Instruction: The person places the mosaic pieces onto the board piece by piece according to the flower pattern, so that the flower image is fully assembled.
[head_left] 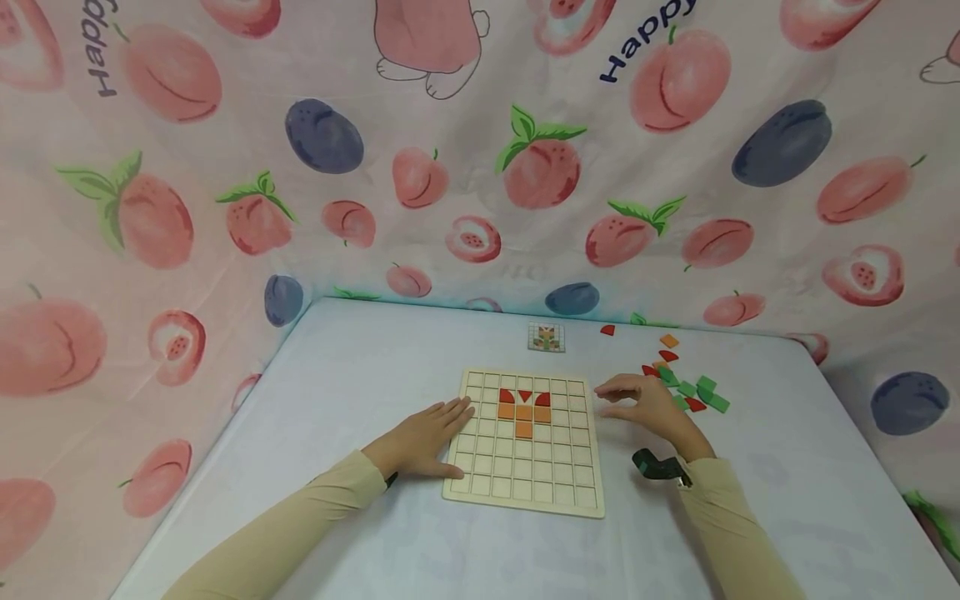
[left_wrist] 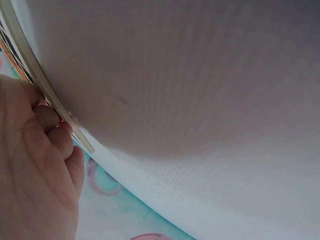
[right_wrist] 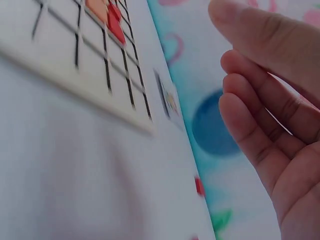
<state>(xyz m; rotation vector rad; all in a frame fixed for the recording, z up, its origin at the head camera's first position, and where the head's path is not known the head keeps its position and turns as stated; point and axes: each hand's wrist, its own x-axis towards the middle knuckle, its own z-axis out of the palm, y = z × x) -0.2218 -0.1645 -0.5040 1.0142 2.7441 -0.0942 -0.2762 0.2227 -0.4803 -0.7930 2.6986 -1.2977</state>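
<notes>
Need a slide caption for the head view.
Left hand touches a gridded board holding red and orange tiles; right hand is beside it, near loose tiles.

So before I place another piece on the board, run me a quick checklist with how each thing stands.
1. Board steadied: ok, left hand touches its left edge.
2. Right hand free: ok, nothing visible in its grasp.
3. Picture card uncovered: ok, lying beyond the board.
4. Placed pieces match the card: cannot tell, its picture is too small.
5. Loose green pieces spread singly: not ok, they are bunched beyond the right hand.
</notes>
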